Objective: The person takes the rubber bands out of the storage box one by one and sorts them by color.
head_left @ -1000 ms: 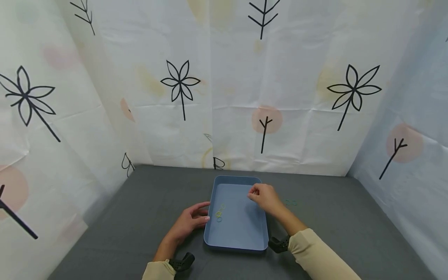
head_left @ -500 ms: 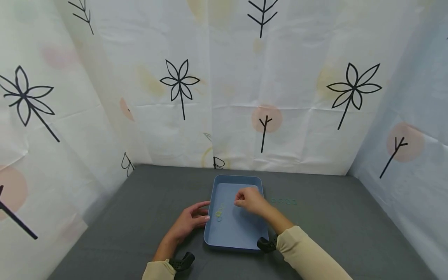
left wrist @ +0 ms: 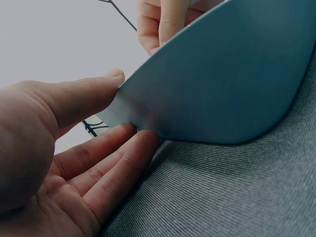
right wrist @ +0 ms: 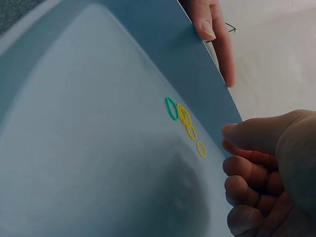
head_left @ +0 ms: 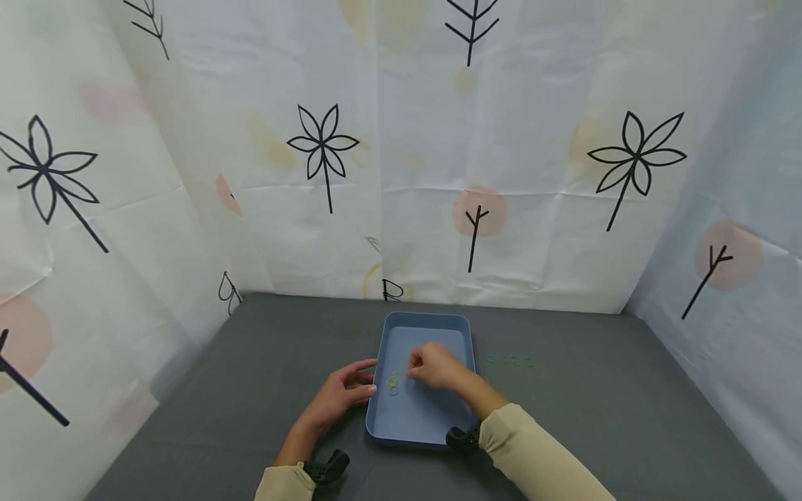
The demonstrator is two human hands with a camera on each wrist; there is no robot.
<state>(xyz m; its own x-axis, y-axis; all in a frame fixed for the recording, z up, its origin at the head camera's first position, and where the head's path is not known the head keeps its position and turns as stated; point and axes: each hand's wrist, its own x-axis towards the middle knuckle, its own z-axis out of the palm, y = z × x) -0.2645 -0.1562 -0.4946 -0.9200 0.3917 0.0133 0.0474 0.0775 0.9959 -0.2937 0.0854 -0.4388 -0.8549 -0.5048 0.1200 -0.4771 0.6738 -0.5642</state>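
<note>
My left hand (head_left: 341, 396) rests against the left outer wall of a blue tray (head_left: 426, 431). In the left wrist view its thumb meets the rim while fairly straight fingers touch the wall lower down. Over the tray's left half hovers my right hand (head_left: 435, 365), fingers loosely curled. The right wrist view shows a narrow gap between its thumb and forefinger, with nothing visible there. Beside these fingertips, on the tray floor, lie several yellow rings (right wrist: 191, 131) in a row, some overlapping, and a green ring (right wrist: 171, 108) at the row's end.
To the right of the tray, several green rings (head_left: 516, 360) lie in a row on the grey tabletop (head_left: 595, 403). A white patterned cloth (head_left: 413, 153) hangs behind the table and along both sides.
My right hand has moved left across the tray, towards the yellow rings. More of the green rings on the table have come into sight. The left hand and the tray have stayed put.
</note>
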